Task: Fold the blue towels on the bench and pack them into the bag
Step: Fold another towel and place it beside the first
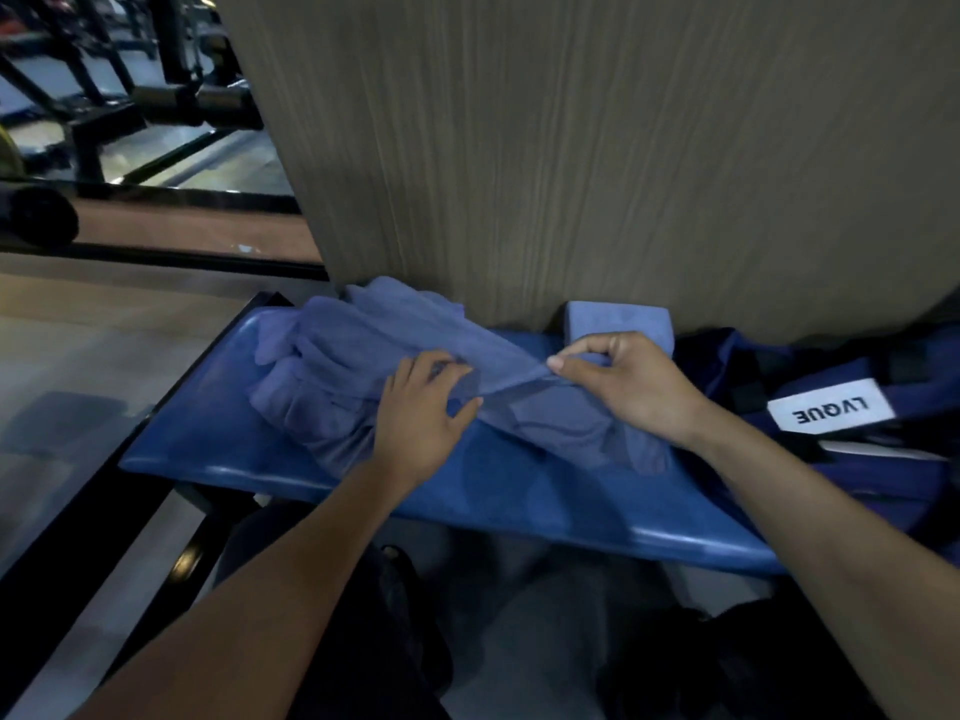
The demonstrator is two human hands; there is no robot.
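1. A heap of loose blue towels (332, 376) lies on the left part of the blue bench (519, 506), pushed against the wooden wall (571, 148) behind it.
2. One towel (550, 423) is drawn out of the heap toward the right and lies crumpled across the middle of the bench.
3. The right hand (623, 381) pinches an edge of this towel between thumb and curled fingers and lifts it a little, so the cloth makes a tight ridge.
4. The left hand (421, 413) rests on the same towel with the fingers bent into the cloth; it seems to grip a fold there.
5. One folded towel (618, 322) stands already against the wall, just behind the right hand.
6. The dark blue bag (831, 402) with a white label lies at the right end of the bench, near the folded towel. I cannot tell if something is inside.
7. The cloth looks thin, soft and light; it will sag and wrinkle, not slide.
8. I think it is best to take it by two corners of one short edge, pull it flat, and then fold.
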